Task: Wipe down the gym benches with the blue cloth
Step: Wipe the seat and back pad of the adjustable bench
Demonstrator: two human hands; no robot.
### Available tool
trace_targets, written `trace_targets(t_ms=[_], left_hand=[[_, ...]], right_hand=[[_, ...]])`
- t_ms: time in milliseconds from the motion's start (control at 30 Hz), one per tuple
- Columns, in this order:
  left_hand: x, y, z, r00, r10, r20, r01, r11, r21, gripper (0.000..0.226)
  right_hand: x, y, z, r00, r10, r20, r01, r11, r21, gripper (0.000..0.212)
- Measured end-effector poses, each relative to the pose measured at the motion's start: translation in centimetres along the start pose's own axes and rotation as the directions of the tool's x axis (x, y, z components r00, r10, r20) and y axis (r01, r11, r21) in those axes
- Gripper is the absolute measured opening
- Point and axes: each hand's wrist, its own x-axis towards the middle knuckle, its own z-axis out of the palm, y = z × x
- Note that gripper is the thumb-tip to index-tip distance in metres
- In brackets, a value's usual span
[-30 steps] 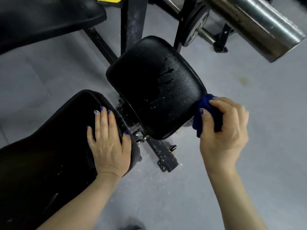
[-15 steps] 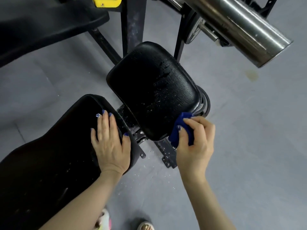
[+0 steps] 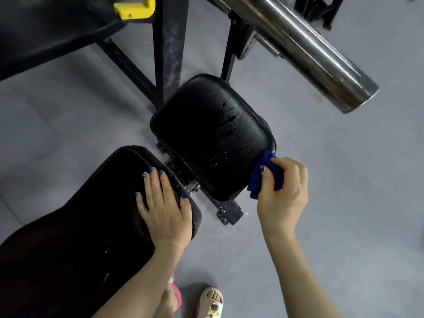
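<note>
Head view: blue cloth (image 3: 263, 177) is clamped in right grip (image 3: 283, 189); left grip (image 3: 164, 207) lies flat, fingers apart. Cracked seat pad (image 3: 206, 143) beside the right grip may snag it.

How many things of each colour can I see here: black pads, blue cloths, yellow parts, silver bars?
Black pads: 3, the seat pad, the long pad under the left hand, and a pad at top left
Blue cloths: 1, the blue cloth held in the right hand
Yellow parts: 1, a yellow part
Silver bars: 1, a silver bar
Total: 6
</note>
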Motion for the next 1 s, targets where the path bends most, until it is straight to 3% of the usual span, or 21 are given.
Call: trace_targets(t_ms=[100, 333, 467, 600, 700, 767, 1000], left_hand=[[0.0, 0.3, -0.7, 1.0, 0.0, 0.029, 0.0, 1.0, -0.029, 0.071], [0.4, 1.9, -3.7, 0.986, -0.065, 0.151, 0.086, 0.987, -0.137, 0.074], [0.5, 3.6, -5.6, 0.992, 0.052, 0.115, -0.016, 0.956, -0.293, 0.074], [0.4, 6.7, -5.1, 0.976, 0.16, 0.147, -0.104, 0.938, -0.33, 0.071], [0.3, 8.2, -4.3, 0.975, 0.128, 0.181, -0.066, 0.947, -0.315, 0.071], [0.3, 8.4, -4.1, 0.976, 0.114, 0.183, -0.052, 0.948, -0.313, 0.07], [0.5, 7.5, -4.5, 0.969, 0.134, 0.21, -0.077, 0.963, -0.259, 0.063]], right_hand=[[2.6, -1.5, -1.1, 0.997, -0.067, -0.047, 0.068, 0.998, 0.008, 0.016], [2.4, 1.1, -1.3, 0.968, -0.163, 0.192, 0.178, 0.982, -0.062, 0.017], [4.6, 0.9, -1.5, 0.933, -0.303, 0.196, 0.312, 0.95, -0.015, 0.015], [8.7, -0.1, -0.1, 0.867, -0.426, 0.259, 0.442, 0.897, -0.007, 0.02], [8.8, 1.3, 0.0, 0.85, -0.348, 0.394, 0.366, 0.93, 0.033, 0.03], [7.7, 2.8, -0.9, 0.854, -0.317, 0.413, 0.315, 0.946, 0.074, 0.031], [8.9, 2.0, 0.0, 0.81, -0.442, 0.385, 0.448, 0.89, 0.078, 0.025]])
